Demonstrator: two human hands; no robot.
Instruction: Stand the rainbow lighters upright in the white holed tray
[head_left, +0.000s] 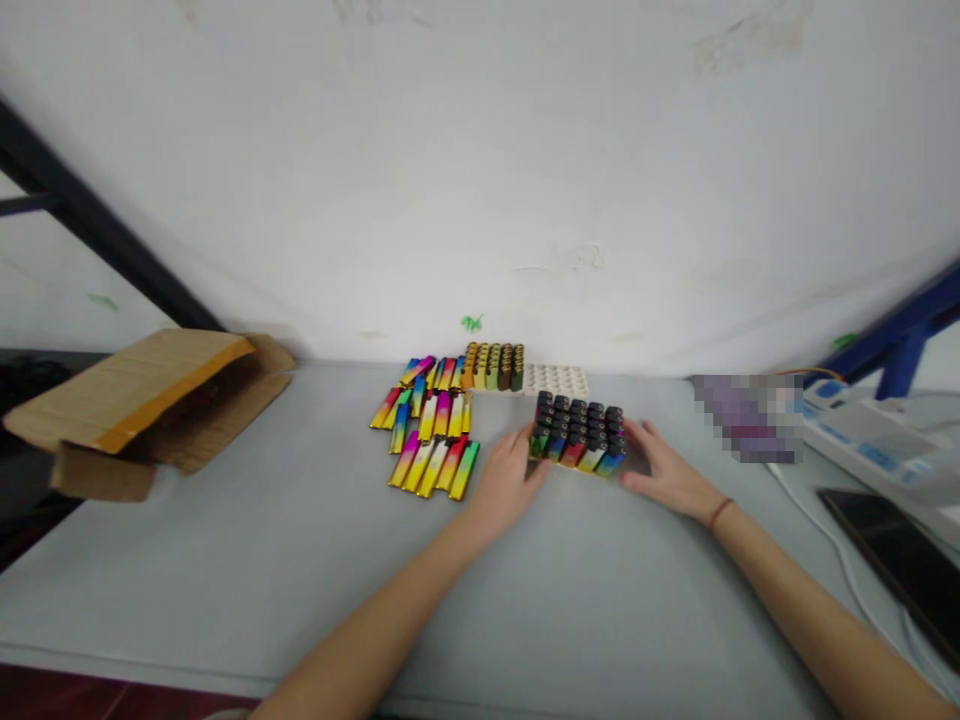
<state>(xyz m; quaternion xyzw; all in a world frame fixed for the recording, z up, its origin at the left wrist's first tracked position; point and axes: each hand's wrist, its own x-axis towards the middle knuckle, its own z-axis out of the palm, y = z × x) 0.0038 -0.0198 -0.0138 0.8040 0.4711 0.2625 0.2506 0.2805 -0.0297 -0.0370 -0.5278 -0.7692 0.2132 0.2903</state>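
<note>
A block of lighters (576,432) with black tops and multicoloured bodies stands upright in a pale tray (583,470) in front of me. My left hand (506,480) grips its left side, thumb toward the front corner and fingers partly hidden behind. On the right side, my right hand (666,474) holds the block between thumb and fingers. Just behind it sits a white tray with round holes (556,379). Beside that tray is another block of lighters (493,367), with gold and dark tops. Shiny rainbow-coloured lighters (435,466) lie flat in loose rows left of my left hand.
An opened cardboard box (142,390) rests at the left of the grey table (300,560). To the right are a dark phone (892,560), a white cable (825,530), a power strip (870,445) and a pixelated item (750,420). A white wall (480,180) rises behind.
</note>
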